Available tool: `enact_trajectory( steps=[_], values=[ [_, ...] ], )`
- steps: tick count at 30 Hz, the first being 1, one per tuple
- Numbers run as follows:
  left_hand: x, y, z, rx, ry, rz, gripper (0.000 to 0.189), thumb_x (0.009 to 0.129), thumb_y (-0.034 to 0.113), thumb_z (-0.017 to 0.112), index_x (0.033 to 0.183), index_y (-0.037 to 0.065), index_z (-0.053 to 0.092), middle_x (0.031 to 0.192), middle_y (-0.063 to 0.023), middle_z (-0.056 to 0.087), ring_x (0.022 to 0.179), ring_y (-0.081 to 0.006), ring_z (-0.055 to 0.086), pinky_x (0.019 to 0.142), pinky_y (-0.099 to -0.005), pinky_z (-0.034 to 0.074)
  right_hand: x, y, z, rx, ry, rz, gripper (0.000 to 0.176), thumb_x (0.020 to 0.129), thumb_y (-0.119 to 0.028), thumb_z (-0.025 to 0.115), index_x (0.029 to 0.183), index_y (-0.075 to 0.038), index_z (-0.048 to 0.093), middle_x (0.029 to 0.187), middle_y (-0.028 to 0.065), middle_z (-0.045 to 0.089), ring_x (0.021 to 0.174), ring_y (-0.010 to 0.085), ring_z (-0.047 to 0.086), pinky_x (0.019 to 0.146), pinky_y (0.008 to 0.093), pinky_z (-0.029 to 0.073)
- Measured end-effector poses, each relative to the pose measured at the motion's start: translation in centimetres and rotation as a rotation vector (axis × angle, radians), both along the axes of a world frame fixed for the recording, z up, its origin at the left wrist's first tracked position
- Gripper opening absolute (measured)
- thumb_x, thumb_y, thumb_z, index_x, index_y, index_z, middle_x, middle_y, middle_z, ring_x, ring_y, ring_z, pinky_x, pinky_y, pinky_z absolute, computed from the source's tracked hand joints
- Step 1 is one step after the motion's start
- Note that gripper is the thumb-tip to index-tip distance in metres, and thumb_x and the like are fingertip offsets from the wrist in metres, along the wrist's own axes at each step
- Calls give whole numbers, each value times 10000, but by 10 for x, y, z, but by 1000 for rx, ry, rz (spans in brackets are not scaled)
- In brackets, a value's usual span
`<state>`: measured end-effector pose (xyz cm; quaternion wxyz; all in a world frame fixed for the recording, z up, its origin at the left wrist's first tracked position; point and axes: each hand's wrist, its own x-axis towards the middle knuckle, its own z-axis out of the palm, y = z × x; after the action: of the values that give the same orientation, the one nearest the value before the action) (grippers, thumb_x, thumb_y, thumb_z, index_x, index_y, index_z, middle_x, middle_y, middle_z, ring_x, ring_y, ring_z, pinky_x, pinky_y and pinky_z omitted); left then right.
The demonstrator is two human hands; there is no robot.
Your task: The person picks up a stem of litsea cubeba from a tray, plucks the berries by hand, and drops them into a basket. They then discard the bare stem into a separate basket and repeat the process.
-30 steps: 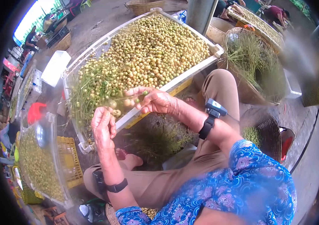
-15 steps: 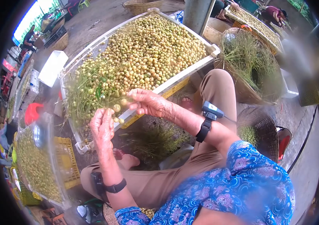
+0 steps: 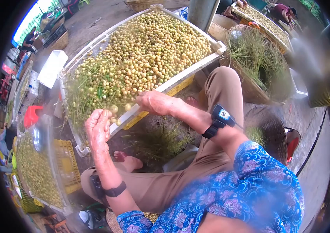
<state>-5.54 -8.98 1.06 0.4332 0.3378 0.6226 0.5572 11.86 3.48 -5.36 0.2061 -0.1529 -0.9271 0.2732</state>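
Note:
My left hand point(image 3: 98, 127) is closed in a pinch at the near-left edge of the tray, gripping a sprig of round yellow-green fruit point(image 3: 113, 109). Several fruits hang beside its fingertips. Over the near rim, my right hand point(image 3: 150, 102) has its fingers curled in; what they hold, if anything, is hidden. A single fruit point(image 3: 127, 107) shows just left of it. Beyond both hands, a white mesh tray point(image 3: 202, 65) is heaped with loose fruit point(image 3: 153, 46). Thin green stems point(image 3: 80, 93) lie tangled at its left side.
At the right stands a basket full of stripped stems point(image 3: 256, 58), with a dark woven basket point(image 3: 275, 134) nearer. A second fruit tray point(image 3: 39, 171) and a yellow crate point(image 3: 66, 163) are on the left. More stems point(image 3: 157, 145) lie between my legs. Other people sit farther back.
My left hand has moved slightly left and down with the sprig. My right hand has turned, its fingers now curled in and hidden. The view has shifted slightly.

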Motion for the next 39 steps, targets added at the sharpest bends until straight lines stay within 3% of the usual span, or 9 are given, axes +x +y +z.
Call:
enact_trajectory(
  steps=[12, 14, 15, 20, 22, 26, 27, 33, 39],
  values=[
    [-14, -5, 6, 100, -61, 36, 129, 835, 150, 512, 757, 50, 538, 455, 60, 349, 320, 3, 255, 277, -146, 171, 2, 23, -17, -8, -190, -435, 249, 814, -253, 537, 828, -10, 488, 609, 125, 539, 553, 261, 550, 505, 358, 443],
    [-14, -6, 5, 107, -98, 39, 127, 840, 147, 504, 762, 50, 532, 453, 57, 352, 315, -2, 261, 266, -148, 172, 7, 21, -4, -966, 123, -241, 218, 828, -255, 535, 831, -40, 500, 591, 35, 521, 464, 111, 484, 407, 250, 398],
    [-15, -5, 5, 113, -132, 43, 128, 842, 147, 500, 760, 53, 528, 453, 55, 354, 313, -4, 265, 265, -148, 172, 5, 17, 1, -1077, 226, -201, 189, 841, -251, 522, 837, -63, 506, 596, -23, 491, 444, 14, 404, 375, 174, 342],
    [-3, 3, 1, 90, -180, 226, 98, 818, 143, 540, 751, 78, 512, 464, 51, 368, 316, -13, 295, 266, -150, 180, -1, -5, 24, -1042, 270, -91, 175, 834, -233, 534, 850, -60, 516, 597, -12, 506, 436, 40, 429, 376, 188, 361],
    [3, 6, -6, 147, -231, 233, 79, 801, 126, 555, 770, 80, 499, 516, 40, 411, 343, -10, 318, 281, -145, 196, -4, -21, 42, -853, 125, -155, 168, 827, -228, 541, 827, -61, 525, 599, -8, 516, 467, 30, 459, 380, 190, 374],
    [21, 11, -12, 195, -179, 158, 243, 730, 35, 619, 921, 55, 470, 652, 2, 506, 401, -6, 374, 305, -117, 233, -15, -37, 29, -141, 202, -157, 130, 794, -151, 553, 821, -27, 525, 613, 118, 547, 519, 230, 552, 456, 315, 425],
    [26, 11, -14, 189, -126, 151, 266, 720, 26, 627, 929, 53, 465, 662, -3, 517, 408, -1, 374, 305, -118, 231, -16, -40, 31, -155, 106, -170, 118, 753, -94, 563, 825, -12, 517, 635, 166, 542, 585, 328, 555, 507, 372, 431],
    [35, 17, -35, 258, 40, 32, 342, 670, -108, 616, 926, 35, 439, 733, -54, 573, 616, -98, 545, 499, -177, 417, -20, -45, 28, -73, 138, -199, 145, 685, -28, 559, 809, -9, 488, 629, 162, 545, 625, 341, 564, 524, 394, 439],
    [39, 18, -33, 214, -63, 17, 304, 699, -87, 593, 929, 38, 439, 687, -33, 554, 534, -48, 498, 409, -150, 353, -14, -45, 30, -40, 111, -149, 133, 687, -52, 564, 744, -5, 453, 601, 162, 527, 595, 356, 543, 506, 403, 423]
  ],
)
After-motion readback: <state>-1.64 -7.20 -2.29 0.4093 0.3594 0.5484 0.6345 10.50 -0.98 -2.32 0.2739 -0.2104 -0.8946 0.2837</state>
